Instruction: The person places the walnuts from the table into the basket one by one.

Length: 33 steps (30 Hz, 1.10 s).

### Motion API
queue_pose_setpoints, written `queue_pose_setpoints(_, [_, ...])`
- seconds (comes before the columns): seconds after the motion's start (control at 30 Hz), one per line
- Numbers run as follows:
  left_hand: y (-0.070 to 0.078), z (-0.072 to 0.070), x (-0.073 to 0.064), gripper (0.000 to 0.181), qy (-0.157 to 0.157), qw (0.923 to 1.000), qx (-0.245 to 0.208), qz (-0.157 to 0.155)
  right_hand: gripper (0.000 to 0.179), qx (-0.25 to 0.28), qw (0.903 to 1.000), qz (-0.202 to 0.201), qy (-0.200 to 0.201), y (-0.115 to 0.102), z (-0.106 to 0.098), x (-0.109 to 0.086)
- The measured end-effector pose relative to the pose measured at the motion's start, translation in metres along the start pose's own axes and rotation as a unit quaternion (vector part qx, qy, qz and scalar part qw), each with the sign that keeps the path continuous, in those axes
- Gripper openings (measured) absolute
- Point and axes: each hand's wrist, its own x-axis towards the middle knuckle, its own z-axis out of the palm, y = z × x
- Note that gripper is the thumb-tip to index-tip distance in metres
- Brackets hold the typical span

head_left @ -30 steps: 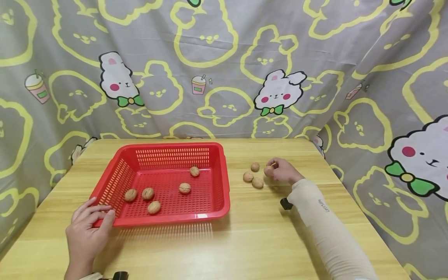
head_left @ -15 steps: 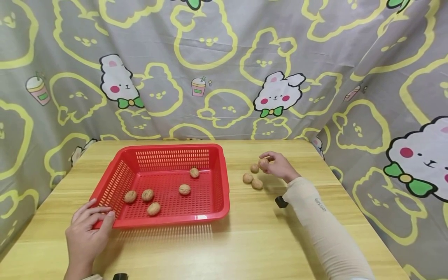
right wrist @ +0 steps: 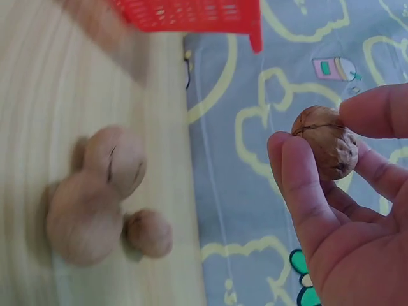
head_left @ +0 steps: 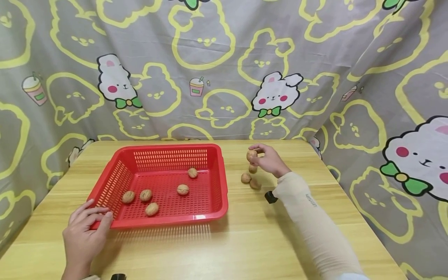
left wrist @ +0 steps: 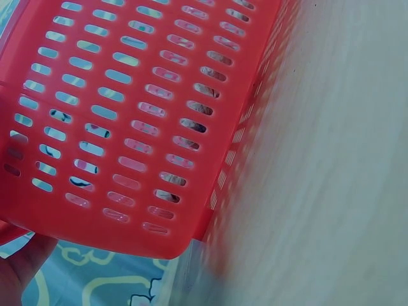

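Between the thumb and fingertips of my right hand [head_left: 268, 158] is a walnut [right wrist: 325, 141], lifted off the table. Below that hand lie three more walnuts, the nearest to the basket being one pale walnut [head_left: 246, 177]; the hand partly overlaps another walnut [head_left: 252, 169] in the head view. A red plastic basket [head_left: 224, 186] with slotted walls stands to the left, with several walnuts spread over its floor, one of them a walnut [head_left: 182, 189] right of the middle. My left hand [head_left: 84, 235] grips the basket's front left corner, fingers over the rim.
The wooden table [head_left: 210, 256] extends around the basket on all sides. Behind it and to the right hangs a grey curtain [head_left: 224, 50] with cartoon prints. A black wrist camera [head_left: 270, 197] sits under the right wrist.
My right hand has moved left and up with the walnut, from the right of the loose walnuts to above them. My left hand stays on the basket corner.
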Motion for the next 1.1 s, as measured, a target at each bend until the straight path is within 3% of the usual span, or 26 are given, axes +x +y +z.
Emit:
queue_pose_setpoints(0.3, [-0.001, 0.000, 0.002, 0.020, -0.004, 1.0000, 0.001, -0.002, 0.039, 0.027, 0.9990, -0.033, -0.017, -0.022, 0.011, 0.007])
queue_pose_setpoints(0.63, [-0.001, 0.000, 0.000, 0.018, 0.000, 1.0000, -0.006, 0.003, 0.041, 0.050, 0.9978, -0.031, -0.029, -0.040, 0.026, 0.012])
queue_pose_setpoints(0.87, [0.000, -0.001, 0.000, 0.020, -0.006, 0.9998, 0.003, -0.016, 0.037, 0.071, 0.9965, -0.036, -0.024, -0.052, 0.035, 0.015])
queue_pose_setpoints(1.1, [-0.001, -0.001, 0.000, 0.021, -0.001, 0.9999, -0.008, 0.009, 0.036, 0.095, 0.9938, -0.049, -0.028, -0.064, 0.050, 0.018])
